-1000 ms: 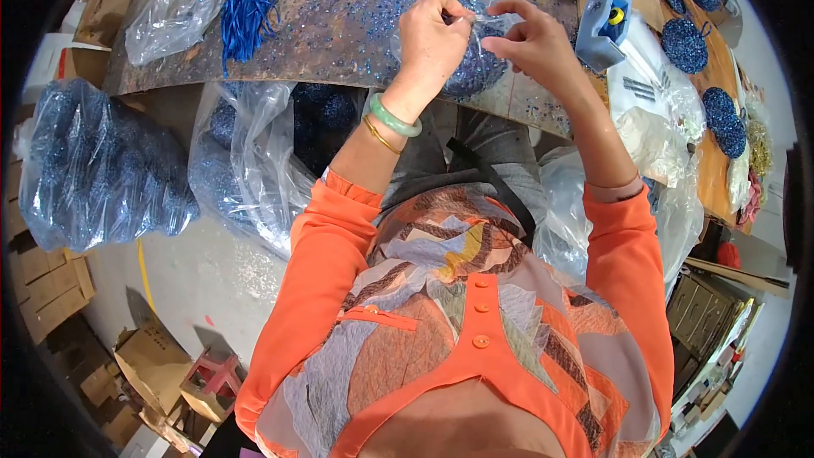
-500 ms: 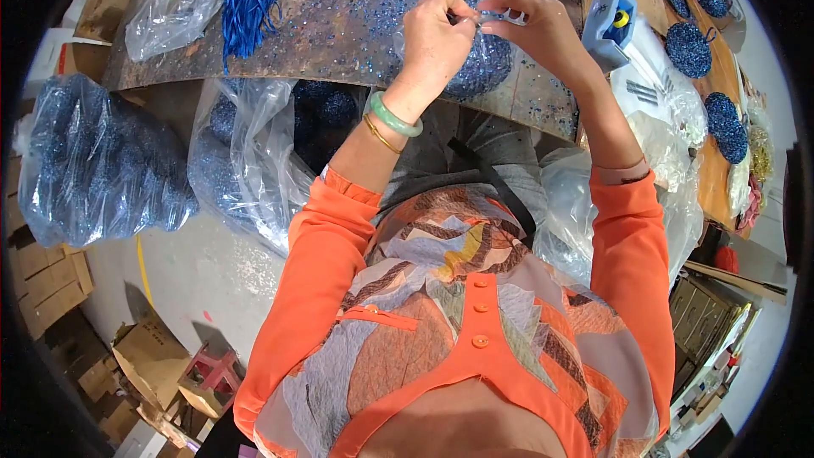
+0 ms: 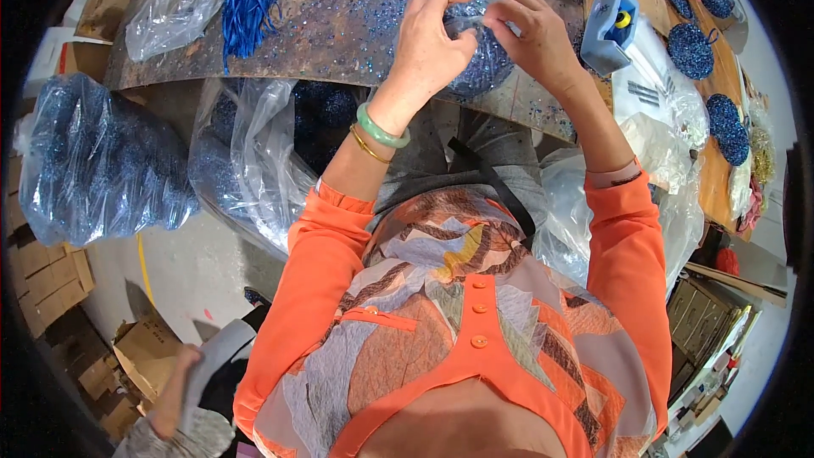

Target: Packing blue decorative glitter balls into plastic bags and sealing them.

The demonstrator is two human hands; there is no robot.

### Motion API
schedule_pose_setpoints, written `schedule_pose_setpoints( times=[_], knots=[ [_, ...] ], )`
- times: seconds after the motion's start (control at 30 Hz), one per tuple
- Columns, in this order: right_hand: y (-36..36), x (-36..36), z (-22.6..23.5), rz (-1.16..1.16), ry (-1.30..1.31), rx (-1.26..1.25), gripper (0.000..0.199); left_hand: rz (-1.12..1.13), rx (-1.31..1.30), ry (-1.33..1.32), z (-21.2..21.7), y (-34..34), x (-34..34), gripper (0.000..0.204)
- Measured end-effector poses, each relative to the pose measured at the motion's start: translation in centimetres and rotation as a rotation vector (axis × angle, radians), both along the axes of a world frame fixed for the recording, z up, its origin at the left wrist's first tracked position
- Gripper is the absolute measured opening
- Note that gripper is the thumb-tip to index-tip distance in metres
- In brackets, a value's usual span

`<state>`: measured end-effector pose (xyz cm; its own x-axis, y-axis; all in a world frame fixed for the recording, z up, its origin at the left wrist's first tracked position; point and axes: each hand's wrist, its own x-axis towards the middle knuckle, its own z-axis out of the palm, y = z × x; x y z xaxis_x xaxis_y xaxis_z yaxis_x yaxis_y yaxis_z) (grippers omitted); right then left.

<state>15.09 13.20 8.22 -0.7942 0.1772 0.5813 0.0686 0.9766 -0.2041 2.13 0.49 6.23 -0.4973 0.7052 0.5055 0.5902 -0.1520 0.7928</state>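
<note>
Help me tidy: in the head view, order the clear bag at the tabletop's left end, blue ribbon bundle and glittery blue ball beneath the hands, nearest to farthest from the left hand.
1. Glittery blue ball: right of the left hand.
2. Blue ribbon bundle: left of that hand.
3. Clear bag: farther left.

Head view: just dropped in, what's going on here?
A person works bare-handed at a glitter-strewn table. The left hand and right hand are close together over a blue glittery ball with clear plastic around it; how firmly either hand grips is too small to tell. Blue strips and a crumpled clear bag lie to the left, a light blue holder to the right. Part of a co-worker shows at lower left.
</note>
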Motion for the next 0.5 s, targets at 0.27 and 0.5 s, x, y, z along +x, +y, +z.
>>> schedule_pose_setpoints(
  times=[0.27, 0.5],
  knots=[
    [0.4, 0.5, 0.8, 0.066, -0.02, -0.266, 0.029, 0.129, -0.094, 0.156, -1.1, -4.4, -2.2, 0.044],
    [0.4, -1.1, 0.1, 0.089, -0.08, -0.2, 0.02, -0.096, 0.0, -0.607, -3.8, -6.3, -1.5, 0.067]
  ],
)
